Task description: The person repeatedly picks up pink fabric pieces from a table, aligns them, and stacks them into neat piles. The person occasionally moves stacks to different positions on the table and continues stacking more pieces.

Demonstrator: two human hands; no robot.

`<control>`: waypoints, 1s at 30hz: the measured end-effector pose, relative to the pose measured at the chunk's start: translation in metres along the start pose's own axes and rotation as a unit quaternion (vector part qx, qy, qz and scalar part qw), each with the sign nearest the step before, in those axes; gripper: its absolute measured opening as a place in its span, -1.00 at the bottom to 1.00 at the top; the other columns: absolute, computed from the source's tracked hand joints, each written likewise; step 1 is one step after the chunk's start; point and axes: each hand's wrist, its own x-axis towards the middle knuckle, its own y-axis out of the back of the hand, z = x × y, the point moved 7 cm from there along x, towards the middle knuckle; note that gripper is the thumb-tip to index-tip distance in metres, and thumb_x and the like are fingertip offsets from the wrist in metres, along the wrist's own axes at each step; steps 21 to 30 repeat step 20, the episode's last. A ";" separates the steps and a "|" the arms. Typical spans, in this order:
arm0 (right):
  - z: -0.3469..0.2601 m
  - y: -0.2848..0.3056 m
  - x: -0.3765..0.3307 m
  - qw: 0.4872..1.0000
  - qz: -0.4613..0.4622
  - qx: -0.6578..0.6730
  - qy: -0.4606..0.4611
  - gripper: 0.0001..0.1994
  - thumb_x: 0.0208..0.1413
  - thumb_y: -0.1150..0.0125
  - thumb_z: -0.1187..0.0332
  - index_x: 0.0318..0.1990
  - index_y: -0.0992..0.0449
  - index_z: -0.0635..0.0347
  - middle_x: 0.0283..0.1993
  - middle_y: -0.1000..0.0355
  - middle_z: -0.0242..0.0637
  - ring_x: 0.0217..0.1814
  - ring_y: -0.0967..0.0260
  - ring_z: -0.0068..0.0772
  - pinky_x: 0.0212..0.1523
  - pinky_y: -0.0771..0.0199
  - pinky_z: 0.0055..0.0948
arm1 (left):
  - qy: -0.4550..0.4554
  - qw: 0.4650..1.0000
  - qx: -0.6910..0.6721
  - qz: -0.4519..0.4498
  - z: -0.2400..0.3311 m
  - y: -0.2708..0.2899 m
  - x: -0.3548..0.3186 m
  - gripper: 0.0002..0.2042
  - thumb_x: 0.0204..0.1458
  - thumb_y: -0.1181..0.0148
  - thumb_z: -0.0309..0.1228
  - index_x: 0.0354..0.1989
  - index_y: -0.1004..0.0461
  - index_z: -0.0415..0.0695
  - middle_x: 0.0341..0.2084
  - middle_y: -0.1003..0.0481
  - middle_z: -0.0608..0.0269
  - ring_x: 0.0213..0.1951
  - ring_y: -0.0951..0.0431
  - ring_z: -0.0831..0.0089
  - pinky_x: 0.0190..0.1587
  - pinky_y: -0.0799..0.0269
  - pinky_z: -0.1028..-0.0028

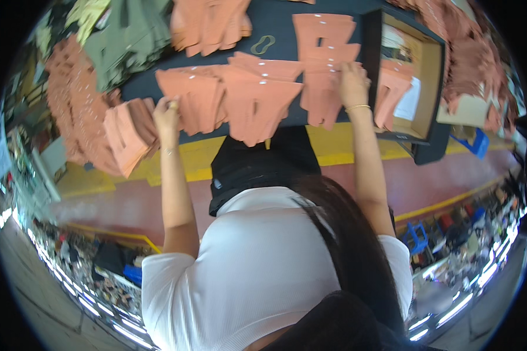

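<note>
Fingers of left hand (166,114) pinch salmon fabric stack (200,96) on dark table (275,29); right hand (353,82) outstretched, fingers pressed flat on neighbouring pile (325,55); both arms extended.

both arms stretched forward; left hand (166,114) fingers curled, right hand (353,83) pressed flat.

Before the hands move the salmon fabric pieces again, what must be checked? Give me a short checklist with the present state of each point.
1. Left hand grips the edge of a salmon fabric stack: ok.
2. Right hand rests on the right fabric stack: ok.
3. Middle stack lies fully on the dark table: not ok, it hangs over the near edge.
4. Rubber band lies free of the stacks: ok.
5. Pieces in each stack aligned: cannot tell.
</note>
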 end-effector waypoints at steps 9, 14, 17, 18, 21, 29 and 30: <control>-0.006 0.003 0.034 0.995 -0.017 0.072 0.068 -0.87 0.11 -0.19 0.33 -0.18 -0.53 0.01 -0.12 -0.42 -0.30 0.04 -0.36 -0.10 0.01 -0.31 0.04 | 0.017 1.000 -0.020 -0.012 0.011 -0.005 -0.006 -0.87 0.11 -0.24 -0.43 -0.32 -0.48 -0.24 -0.52 -0.46 0.40 -0.47 -0.36 0.69 -0.41 -0.27 0.63; -0.001 -0.003 0.045 0.993 -0.060 0.060 0.083 -0.93 0.10 -0.19 0.32 -0.27 -0.55 0.01 -0.14 -0.44 -0.32 0.06 -0.37 -0.11 -0.02 -0.29 0.08 | -0.016 0.992 -0.121 -0.045 0.043 -0.005 -0.021 -0.90 0.15 -0.14 -0.53 -0.20 -0.41 -0.22 -0.45 -0.51 0.33 -0.43 -0.44 0.66 -0.36 -0.34 0.63; 0.007 -0.006 0.047 0.990 -0.089 0.078 0.077 -0.91 0.11 -0.19 0.28 -0.29 -0.54 0.02 -0.13 -0.45 -0.32 0.08 -0.37 -0.10 -0.05 -0.29 0.08 | -0.018 0.972 -0.196 -0.126 0.081 -0.009 -0.045 -0.78 0.15 -0.07 -0.60 -0.03 -0.33 -0.23 -0.26 -0.59 0.12 -0.23 -0.63 0.44 -0.17 -0.52 0.55; 0.008 -0.007 0.047 0.988 -0.101 0.090 0.075 -0.90 0.12 -0.18 0.27 -0.29 -0.54 0.02 -0.13 -0.46 -0.32 0.08 -0.37 -0.09 -0.05 -0.29 0.09 | 0.008 0.974 -0.173 -0.148 0.091 -0.010 -0.053 -0.76 0.13 -0.10 -0.58 -0.02 -0.32 -0.22 -0.25 -0.59 0.10 -0.26 -0.64 0.42 -0.20 -0.52 0.56; 0.010 -0.010 0.046 0.983 -0.125 0.109 0.073 -0.89 0.11 -0.21 0.25 -0.28 -0.54 0.03 -0.08 -0.47 -0.32 0.09 -0.37 -0.07 -0.03 -0.29 0.10 | 0.052 0.966 -0.114 -0.225 0.114 -0.017 -0.072 -0.65 0.08 -0.21 -0.49 0.03 -0.31 -0.23 -0.20 -0.58 0.11 -0.22 -0.62 0.42 -0.14 -0.52 0.48; 0.010 -0.010 0.046 0.983 -0.125 0.109 0.073 -0.89 0.11 -0.21 0.25 -0.28 -0.54 0.03 -0.08 -0.47 -0.32 0.09 -0.37 -0.07 -0.03 -0.29 0.10 | 0.052 0.966 -0.114 -0.225 0.114 -0.017 -0.072 -0.65 0.08 -0.21 -0.49 0.03 -0.31 -0.23 -0.20 -0.58 0.11 -0.22 -0.62 0.42 -0.14 -0.52 0.48; 0.010 -0.010 0.046 0.983 -0.125 0.109 0.073 -0.89 0.11 -0.21 0.25 -0.28 -0.54 0.03 -0.08 -0.47 -0.32 0.09 -0.37 -0.07 -0.03 -0.29 0.10 | 0.052 0.966 -0.114 -0.225 0.114 -0.017 -0.072 -0.65 0.08 -0.21 -0.49 0.03 -0.31 -0.23 -0.20 -0.58 0.11 -0.22 -0.62 0.42 -0.14 -0.52 0.48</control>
